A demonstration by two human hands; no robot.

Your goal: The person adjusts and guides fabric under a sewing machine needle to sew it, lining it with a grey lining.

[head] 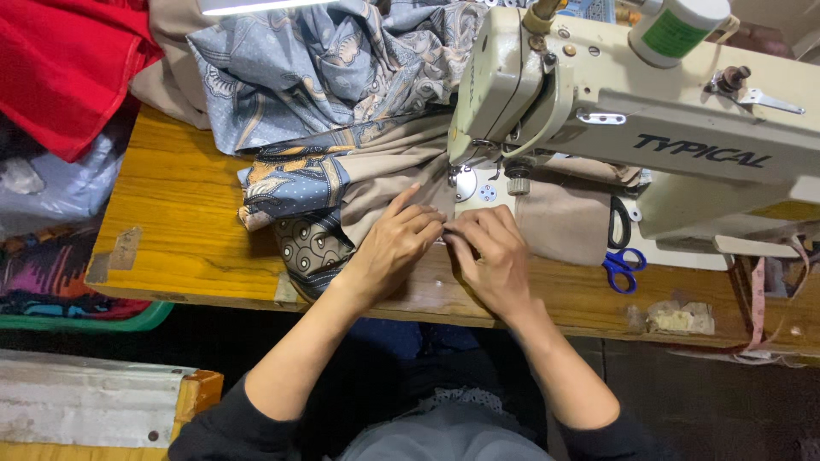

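My left hand [395, 243] and my right hand [491, 256] meet fingertip to fingertip on beige fabric [555, 224] just in front of the needle plate [475, 189] of a cream sewing machine [649, 128]. Both hands pinch a fold of this cloth at the table's front. The beige cloth joins a blue patterned fabric [325, 77] that bunches up behind and to the left of the machine head. A darker patterned piece [307, 243] lies under my left wrist.
Blue-handled scissors [622, 256] lie right of my right hand on the wooden table [179, 222]. Red cloth [64, 64] hangs at the far left. A thread cone [675, 30] stands on the machine. A green-rimmed basket [102, 323] sits below left.
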